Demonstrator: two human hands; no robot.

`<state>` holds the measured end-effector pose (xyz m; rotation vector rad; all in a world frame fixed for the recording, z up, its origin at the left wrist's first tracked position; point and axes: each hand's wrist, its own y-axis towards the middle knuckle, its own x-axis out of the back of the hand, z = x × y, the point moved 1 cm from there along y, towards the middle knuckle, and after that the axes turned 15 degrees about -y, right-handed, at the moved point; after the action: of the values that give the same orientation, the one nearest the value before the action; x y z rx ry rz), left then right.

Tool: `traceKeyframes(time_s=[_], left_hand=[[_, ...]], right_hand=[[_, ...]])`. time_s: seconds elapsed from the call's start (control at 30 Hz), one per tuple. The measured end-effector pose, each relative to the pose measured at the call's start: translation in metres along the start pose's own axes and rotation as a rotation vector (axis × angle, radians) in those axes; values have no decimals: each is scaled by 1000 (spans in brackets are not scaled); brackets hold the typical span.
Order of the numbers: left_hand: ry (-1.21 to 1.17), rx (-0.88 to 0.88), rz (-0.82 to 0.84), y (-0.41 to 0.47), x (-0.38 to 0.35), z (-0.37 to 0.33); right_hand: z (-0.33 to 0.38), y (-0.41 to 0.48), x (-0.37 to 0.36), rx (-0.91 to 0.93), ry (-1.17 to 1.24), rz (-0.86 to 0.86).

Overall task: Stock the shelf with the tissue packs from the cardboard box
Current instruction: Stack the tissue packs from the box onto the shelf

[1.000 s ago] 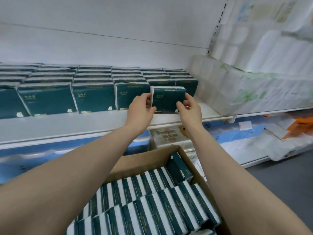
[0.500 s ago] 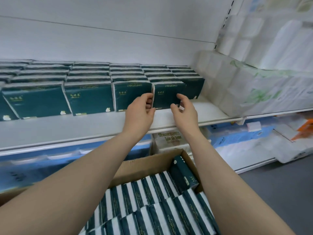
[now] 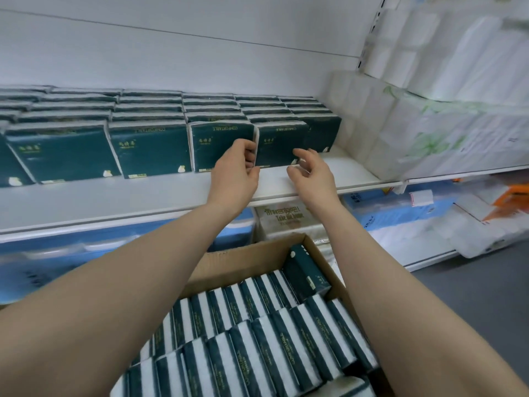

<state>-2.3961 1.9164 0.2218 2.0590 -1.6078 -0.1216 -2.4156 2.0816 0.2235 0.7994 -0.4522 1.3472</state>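
Observation:
A dark green tissue pack [image 3: 282, 143] stands upright on the white shelf [image 3: 128, 199], at the right end of the front row of like packs [image 3: 148, 150]. My left hand [image 3: 236, 173] has its fingers curled into the gap at this pack's left edge and holds that edge. My right hand [image 3: 312, 174] hovers at the pack's lower right corner with loosely spread fingers, holding nothing. Below my arms sits the open cardboard box [image 3: 252, 255], filled with several rows of green and white packs [image 3: 257, 325].
Clear-wrapped white paper rolls [image 3: 429, 110] fill the shelf bay to the right. Blue and white packs [image 3: 400, 213] lie on the lower shelf behind the box. Grey floor [image 3: 472, 296] shows at the lower right. Bare shelf surface runs in front of the green rows.
The pack went from held between both hands above the shelf edge to standing in the front row. My right hand has let go of it and drawn back slightly.

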Motion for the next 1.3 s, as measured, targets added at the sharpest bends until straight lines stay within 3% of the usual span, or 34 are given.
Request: traceKeyframes(time_s=[0.17,0.3,0.43,0.53,0.7,0.97,1.13,1.3], left_hand=[[-46,-16,0,-8,6,-12],[-31,-122,-12,-31,10,-26],[-51,-140,44,-71,-1,-28],[-65,-75,184,-99,-15,-16],[-26,177,360,-130,-37,9],[121,424,584,-147,-70,41],[150,456,668,-147,-80,48],[154,427,637,-146,-76,48]], right_hand=[[-4,-23,22,39,39,-12],[-13,-49,41,69,-54,-110],[-30,-79,41,10,-177,-59],[-49,-102,28,-70,-361,10],[-70,-122,22,-160,-591,308],[-89,-126,9,-147,-783,335],[-87,-129,-6,-152,-827,363],[-90,-124,-6,-168,-806,351]])
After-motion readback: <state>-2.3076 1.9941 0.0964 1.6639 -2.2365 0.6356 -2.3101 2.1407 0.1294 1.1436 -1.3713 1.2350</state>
